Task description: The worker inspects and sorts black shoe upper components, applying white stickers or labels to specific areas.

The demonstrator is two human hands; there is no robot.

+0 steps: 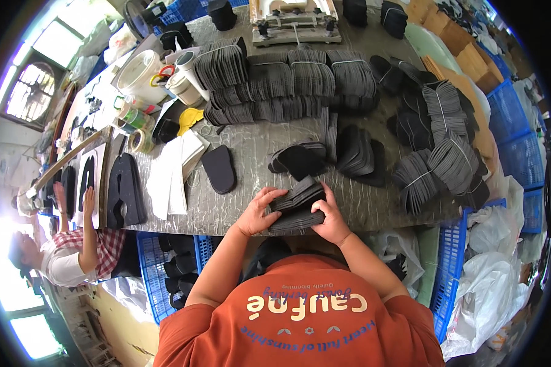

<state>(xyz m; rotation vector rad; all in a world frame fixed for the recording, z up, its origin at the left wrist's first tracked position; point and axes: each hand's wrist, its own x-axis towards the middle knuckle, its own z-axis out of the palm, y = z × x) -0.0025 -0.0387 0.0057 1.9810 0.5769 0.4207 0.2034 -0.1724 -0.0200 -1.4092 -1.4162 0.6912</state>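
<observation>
Both hands grip one stack of dark insoles [297, 205] at the near edge of the desk [251, 150]. The left hand [258, 212] curls closed around its left end; the right hand [332, 221] is closed on the right end, thumb on top. The pieces look thin, light and flexible, so they likely fan or slip unless pinched at both ends. Blue crates [156, 269] beneath the desk hold more dark pieces.
</observation>
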